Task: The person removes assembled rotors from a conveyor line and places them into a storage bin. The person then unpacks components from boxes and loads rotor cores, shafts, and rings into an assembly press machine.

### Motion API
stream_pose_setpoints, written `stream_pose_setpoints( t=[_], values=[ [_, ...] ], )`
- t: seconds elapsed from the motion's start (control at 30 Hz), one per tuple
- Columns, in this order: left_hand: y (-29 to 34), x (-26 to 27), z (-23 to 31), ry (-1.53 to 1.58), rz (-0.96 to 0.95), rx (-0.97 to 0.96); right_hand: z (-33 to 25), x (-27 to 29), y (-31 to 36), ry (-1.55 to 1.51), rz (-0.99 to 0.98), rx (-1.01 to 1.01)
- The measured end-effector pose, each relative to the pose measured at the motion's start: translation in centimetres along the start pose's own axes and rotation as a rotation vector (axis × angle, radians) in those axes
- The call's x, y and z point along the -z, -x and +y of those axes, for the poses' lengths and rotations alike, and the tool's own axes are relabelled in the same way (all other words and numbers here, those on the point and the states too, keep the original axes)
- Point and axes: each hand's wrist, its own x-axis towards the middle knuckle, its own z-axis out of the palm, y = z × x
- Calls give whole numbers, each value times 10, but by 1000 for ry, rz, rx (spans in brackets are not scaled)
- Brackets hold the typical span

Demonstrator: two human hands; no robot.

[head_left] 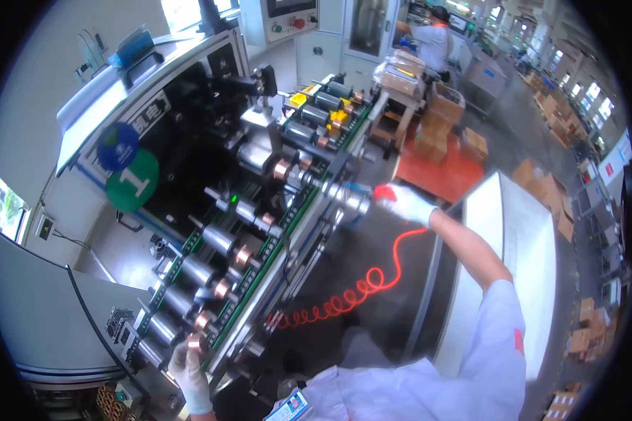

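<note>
Along the green-edged conveyor (261,258) lies a row of motor armatures, each with a steel body and a copper commutator end. At the row's near end my left hand (187,375), in a white glove, has its fingers closed around the copper end of an armature (194,342). My right hand (409,205), also gloved, reaches out to the far right and is closed around a red object (384,191), mostly covered by the fingers. Just left of it is a blurred silver spindle-like part (347,196), in line with an armature (257,158) at the machine.
A coiled orange hose (344,300) stretches from the conveyor side up toward my right wrist. The dark machine (189,133) stands left, a white bin (502,263) right. Cardboard boxes (446,105) sit on a red pallet (435,168); a person (432,43) works beyond.
</note>
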Motion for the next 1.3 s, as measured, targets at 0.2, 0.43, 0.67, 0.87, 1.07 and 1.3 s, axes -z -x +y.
stream_pose_setpoints(
  t=[0.2, 0.43, 0.67, 0.87, 1.07, 1.3],
  values=[
    [45, -25, -1, -70, 136, 280, 150, 93, -144, 5, 692, -532],
    [22, -104, 27, -5, 244, 175, 204, 80, -150, -17, 399, 99],
    [76, -73, 13, -19, 121, 302, 111, 109, -29, -372, 233, -525],
    [171, 19, -13, 45, 85, 188, 25, 106, 85, -320, 289, -369],
    [299, 129, -21, 209, 222, 171, -126, -19, 154, -31, 167, 75],
    [357, 207, -25, 322, 310, 61, -391, -209, 148, 250, -313, 279]
  ],
)
